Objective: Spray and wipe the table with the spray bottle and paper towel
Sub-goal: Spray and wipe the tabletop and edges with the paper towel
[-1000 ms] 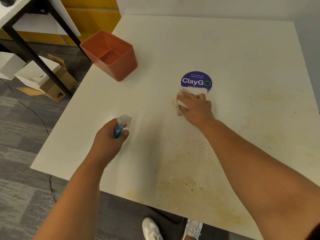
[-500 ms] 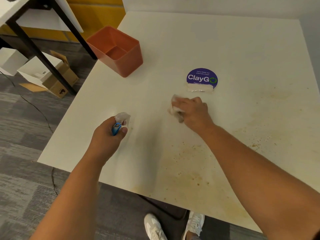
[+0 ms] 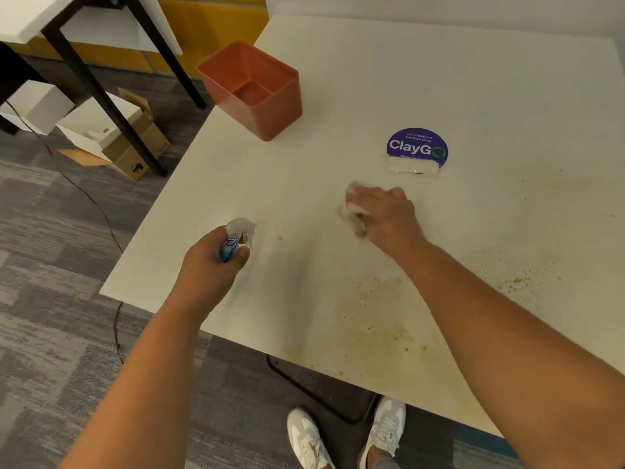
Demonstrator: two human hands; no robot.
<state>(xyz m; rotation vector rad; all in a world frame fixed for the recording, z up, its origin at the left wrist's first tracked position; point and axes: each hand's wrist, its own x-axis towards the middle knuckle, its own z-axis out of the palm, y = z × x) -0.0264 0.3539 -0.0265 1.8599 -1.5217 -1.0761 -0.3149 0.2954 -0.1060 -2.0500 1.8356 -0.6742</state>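
Observation:
My left hand (image 3: 209, 269) grips a small spray bottle (image 3: 236, 238) with a clear top and a blue ring, held just above the white table (image 3: 439, 79) near its left edge. A crumpled, soiled paper towel (image 3: 351, 211) lies on the table's middle, and my right hand (image 3: 385, 218) holds it against the surface with curled fingers. Brown stains and crumbs (image 3: 372, 319) cover the table's near and right parts.
An orange square bin (image 3: 253, 93) stands at the table's far left. A round purple ClayGo sticker (image 3: 417, 147) with a taped strip lies beyond my right hand. Cardboard boxes (image 3: 111, 140) and another table's black legs (image 3: 98, 93) are on the floor at left.
My right hand has dragged the paper towel from the sticker's edge toward me and to the left, uncovering the taped strip. My left hand with the bottle has stayed in place.

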